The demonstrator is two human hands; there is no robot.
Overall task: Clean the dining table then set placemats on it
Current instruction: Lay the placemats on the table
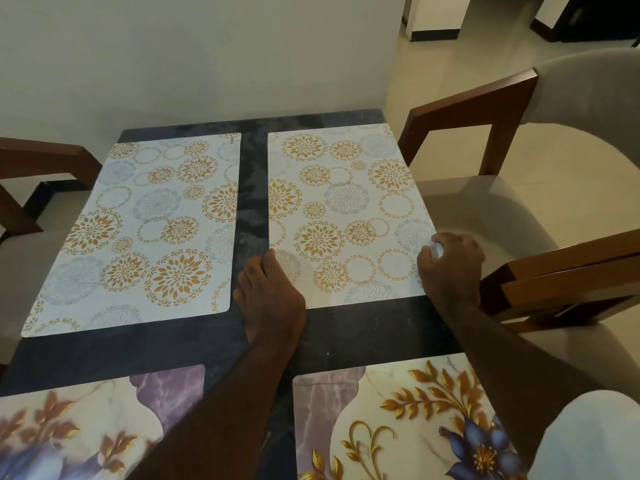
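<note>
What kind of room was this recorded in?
Probably a home dining area: a dark marbled stone dining table, white rectangular placemats with gold circle patterns laid on it, and a beige cushioned chair with brown wooden arms beside it.

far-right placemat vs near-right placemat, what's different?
Far-right placemat: gold and grey circles on white; near-right placemat: purple marble, gold leaves, blue flower. Left hand and right hand rest at the far-right one's edges; neither hand touches the near-right. Both lie flat on the dark table.

Cream wall (207, 57) — pale floor (467, 64), wood-frame chairs (478, 107) L & R.
</note>
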